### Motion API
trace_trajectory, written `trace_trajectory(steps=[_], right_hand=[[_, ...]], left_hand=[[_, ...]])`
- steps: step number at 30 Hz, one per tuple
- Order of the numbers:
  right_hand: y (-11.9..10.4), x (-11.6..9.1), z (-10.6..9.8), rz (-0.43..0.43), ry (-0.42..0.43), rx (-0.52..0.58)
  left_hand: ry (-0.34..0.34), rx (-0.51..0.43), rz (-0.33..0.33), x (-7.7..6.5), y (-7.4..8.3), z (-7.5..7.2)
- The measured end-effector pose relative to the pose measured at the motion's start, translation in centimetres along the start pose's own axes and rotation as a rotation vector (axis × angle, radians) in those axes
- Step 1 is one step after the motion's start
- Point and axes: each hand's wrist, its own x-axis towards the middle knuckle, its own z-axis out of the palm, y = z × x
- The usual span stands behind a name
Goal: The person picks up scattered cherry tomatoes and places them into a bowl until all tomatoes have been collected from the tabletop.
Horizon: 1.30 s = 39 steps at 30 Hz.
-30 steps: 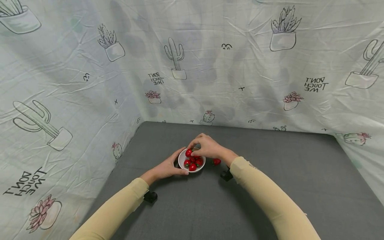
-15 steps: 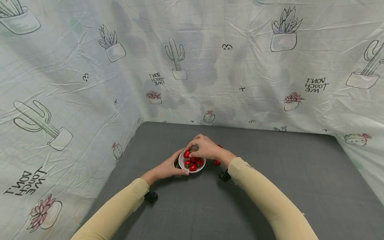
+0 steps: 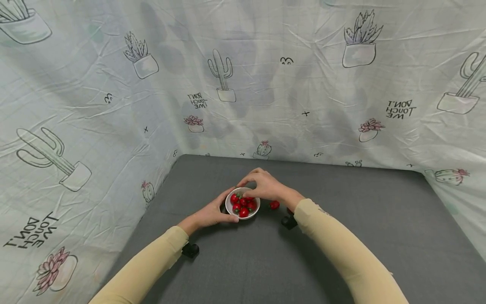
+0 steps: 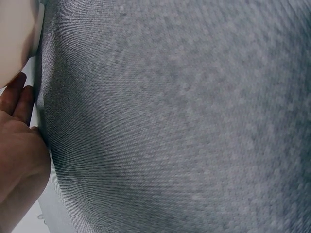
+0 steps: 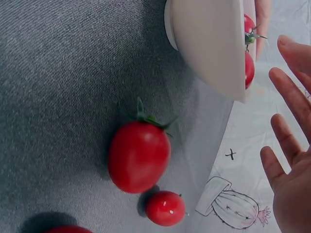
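In the head view a white bowl [image 3: 229, 204] holds several red cherry tomatoes [image 3: 244, 212] with green stems. My left hand [image 3: 211, 213] holds the bowl from its left side, thumb at the near rim and fingers along the far side. The left wrist view shows those fingers beside the bowl [image 4: 14, 36]. Over the bowl's far right part is my right hand [image 3: 264, 186]. Seen from the right wrist, this hand [image 5: 300, 187] has its fingers apart with nothing between them, next to the bowl [image 5: 209, 46].
Right of the bowl a loose tomato [image 3: 274, 204] lies on the grey cloth-covered table [image 3: 243, 266]; another is partly hidden by the right wrist. The right wrist view shows a large tomato [image 5: 139, 156], a smaller one [image 5: 165, 208] and a cut-off one [image 5: 68, 229]. Patterned curtains [image 3: 265, 84] surround the table.
The tomato that my right hand pinched above the bowl now lies inside it, at the left. My right hand has let go and shifted slightly right. My left hand stays on the bowl.
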Motion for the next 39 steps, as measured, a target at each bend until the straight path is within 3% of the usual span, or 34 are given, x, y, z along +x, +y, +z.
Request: trace_trajectory(steps=[11,19,39], right_hand=[[0.0,-2.1,-1.6,0.001,0.044,0.037],[0.5,-4.2,-2.8,0.021,0.094,0.040],[2.8,-9.1,-4.2,0.072,0.143,0.020]], left_hand=[[0.006,0.010,-0.045,-0.1,0.0,0.0],[0.003,0.004,-0.008,-0.3,-0.2,-0.1],[-0.003,0.021,0.005,-0.7,-0.3,-0.3]])
